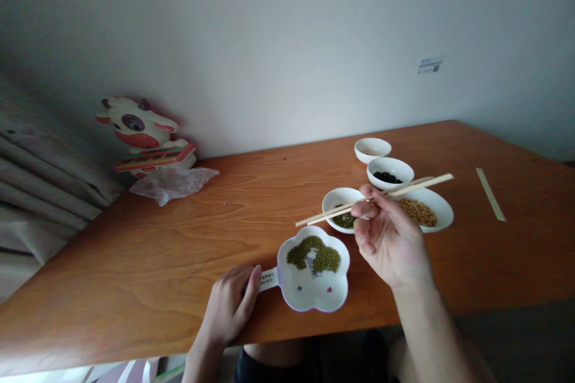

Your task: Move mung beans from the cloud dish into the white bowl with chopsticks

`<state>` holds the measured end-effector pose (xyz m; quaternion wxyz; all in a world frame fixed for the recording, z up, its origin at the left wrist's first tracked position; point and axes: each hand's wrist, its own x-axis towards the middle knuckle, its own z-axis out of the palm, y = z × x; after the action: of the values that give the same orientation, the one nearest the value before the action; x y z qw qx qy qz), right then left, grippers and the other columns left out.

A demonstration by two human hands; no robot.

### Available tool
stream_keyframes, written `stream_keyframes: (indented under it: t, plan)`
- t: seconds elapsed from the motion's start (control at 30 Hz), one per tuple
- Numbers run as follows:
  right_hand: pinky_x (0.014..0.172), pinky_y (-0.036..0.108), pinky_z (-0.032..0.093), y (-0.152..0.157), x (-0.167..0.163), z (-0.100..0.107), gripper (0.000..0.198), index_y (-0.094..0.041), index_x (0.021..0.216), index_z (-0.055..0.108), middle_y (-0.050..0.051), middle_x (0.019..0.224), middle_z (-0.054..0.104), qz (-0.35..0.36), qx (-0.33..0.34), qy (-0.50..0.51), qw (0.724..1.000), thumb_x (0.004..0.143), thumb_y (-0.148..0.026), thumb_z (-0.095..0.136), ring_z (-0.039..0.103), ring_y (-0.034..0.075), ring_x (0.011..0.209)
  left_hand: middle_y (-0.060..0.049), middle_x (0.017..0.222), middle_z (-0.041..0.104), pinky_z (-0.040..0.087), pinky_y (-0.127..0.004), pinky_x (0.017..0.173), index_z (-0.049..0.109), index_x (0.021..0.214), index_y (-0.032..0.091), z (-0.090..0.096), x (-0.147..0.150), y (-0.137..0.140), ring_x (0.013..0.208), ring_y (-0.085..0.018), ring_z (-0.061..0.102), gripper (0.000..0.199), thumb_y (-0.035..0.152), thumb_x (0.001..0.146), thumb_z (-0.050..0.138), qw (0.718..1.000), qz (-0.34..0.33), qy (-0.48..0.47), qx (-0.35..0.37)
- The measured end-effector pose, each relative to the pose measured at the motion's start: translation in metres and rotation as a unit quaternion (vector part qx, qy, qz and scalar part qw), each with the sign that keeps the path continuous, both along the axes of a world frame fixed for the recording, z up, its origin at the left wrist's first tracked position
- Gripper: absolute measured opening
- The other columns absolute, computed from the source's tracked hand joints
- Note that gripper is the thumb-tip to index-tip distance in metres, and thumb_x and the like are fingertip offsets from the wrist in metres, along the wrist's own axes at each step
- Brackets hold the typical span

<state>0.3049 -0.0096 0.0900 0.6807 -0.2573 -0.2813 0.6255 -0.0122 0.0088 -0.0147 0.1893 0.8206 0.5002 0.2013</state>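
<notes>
In the head view, the left hand (231, 302) is resting at the near edge of the tabletop (251, 209), its fingers grasping the handle (269, 279) of a white flower-shaped dish (309, 296). The dish is lying just to the right of those fingers, and green beans (326, 259) are covering its far half, around a printed figure.

The right hand (393, 239) is hovering to the right of the dish, palm turned up, its fingers grasping a pair of wooden chopsticks (422, 185). The tips are pointing left, away from the fingers, and appearing just beyond the dish's far rim; their exact height cannot be told. The thicker ends are reaching out to the right.

Behind the chopsticks, a white bowl (330, 197) is holding greenish contents, partly hidden by the fingers. A white plate (442, 209) is holding yellowish beans behind the right hand. Farther back, one bowl (375, 170) is holding dark contents, and a smaller bowl (372, 155) is sitting beyond it. A pale strip (490, 194) is lying at far right; a cow toy (144, 125) is standing at left, behind a clear plastic bag (175, 184).
</notes>
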Motion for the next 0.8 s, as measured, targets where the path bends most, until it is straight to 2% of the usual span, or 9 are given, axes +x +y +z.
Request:
stream_keyframes:
  t: [0.07,0.23,0.3,0.37,0.47,0.53,0.6,0.67,0.8]
  plan:
    - [0.038,0.018,0.045,0.003,0.000,-0.013,0.024,-0.024,0.089,0.063,-0.002,0.062,0.073,0.047,-0.003,0.004,0.999,0.098,-0.044,0.053,0.065,0.012,0.046,-0.002,0.072,0.060,0.041,-0.029,0.069,0.051,0.074,0.021,0.001,0.000,0.000,0.067,-0.017,0.057,0.040,0.040,0.107,0.038,1.000,0.006,-0.003,-0.005]
    - [0.038,0.021,0.039,0.008,0.009,-0.038,0.050,-0.020,0.062,0.052,0.002,0.041,0.060,0.146,-0.009,-0.021,0.989,0.101,-0.051,0.047,0.057,0.013,0.036,-0.002,0.070,0.058,0.040,-0.028,0.067,0.051,0.073,0.021,0.005,0.003,0.002,0.065,-0.017,0.055,0.041,0.042,0.106,0.038,1.000,0.019,-0.008,-0.015]
    - [0.039,0.020,0.038,0.010,0.015,-0.040,0.052,-0.019,0.062,0.053,0.002,0.043,0.061,0.177,-0.020,-0.036,0.983,0.102,-0.052,0.047,0.056,0.012,0.037,-0.002,0.070,0.059,0.040,-0.028,0.067,0.050,0.073,0.020,0.006,0.005,0.003,0.066,-0.017,0.054,0.042,0.043,0.106,0.039,0.999,0.031,-0.014,-0.022]
    - [0.041,0.021,0.040,0.012,0.019,-0.038,0.048,-0.019,0.077,0.064,0.004,0.055,0.068,0.198,-0.031,-0.063,0.978,0.102,-0.056,0.045,0.059,0.014,0.044,-0.002,0.072,0.059,0.039,-0.028,0.067,0.051,0.075,0.020,0.006,0.005,0.005,0.067,-0.018,0.054,0.042,0.046,0.105,0.040,0.998,0.045,-0.026,-0.040]
    - [0.044,0.021,0.040,0.016,0.018,-0.033,0.049,-0.020,0.098,0.069,0.002,0.068,0.064,0.130,-0.029,-0.153,0.979,0.100,-0.062,0.044,0.054,0.012,0.052,0.000,0.070,0.055,0.040,-0.028,0.066,0.048,0.075,0.021,0.006,0.001,0.005,0.066,-0.017,0.051,0.043,0.050,0.105,0.038,0.992,0.062,-0.074,-0.077]
    - [0.042,0.020,0.034,0.017,0.015,-0.032,0.047,-0.020,0.091,0.069,-0.003,0.062,0.051,0.057,-0.020,-0.207,0.977,0.100,-0.060,0.047,0.041,0.009,0.048,0.000,0.069,0.052,0.041,-0.028,0.064,0.046,0.074,0.020,0.008,-0.003,0.007,0.065,-0.016,0.048,0.046,0.052,0.105,0.033,0.986,0.073,-0.117,-0.093]
    - [0.040,0.020,0.027,0.017,0.014,-0.031,0.045,-0.019,0.081,0.067,-0.005,0.057,0.044,0.026,-0.016,-0.232,0.972,0.099,-0.057,0.051,0.033,0.008,0.045,-0.001,0.071,0.055,0.044,-0.029,0.065,0.049,0.075,0.020,0.016,-0.005,0.012,0.067,-0.017,0.050,0.048,0.053,0.105,0.032,0.982,0.075,-0.134,-0.110]
    - [0.041,0.021,0.028,0.015,0.016,-0.030,0.044,-0.018,0.075,0.066,-0.004,0.056,0.047,0.026,-0.015,-0.253,0.967,0.098,-0.055,0.057,0.037,0.008,0.047,-0.002,0.075,0.060,0.047,-0.029,0.069,0.055,0.077,0.020,0.028,-0.002,0.022,0.072,-0.018,0.055,0.047,0.055,0.104,0.038,0.982,0.044,-0.108,-0.149]
    - [0.046,0.022,0.032,0.010,0.027,-0.025,0.052,-0.018,0.068,0.065,0.000,0.055,0.055,0.001,-0.014,-0.315,0.949,0.100,-0.056,0.053,0.047,0.010,0.051,-0.002,0.073,0.065,0.046,-0.027,0.065,0.063,0.079,0.020,0.051,0.017,0.054,0.068,-0.017,0.059,0.051,0.058,0.103,0.038,0.968,-0.079,-0.033,-0.234]
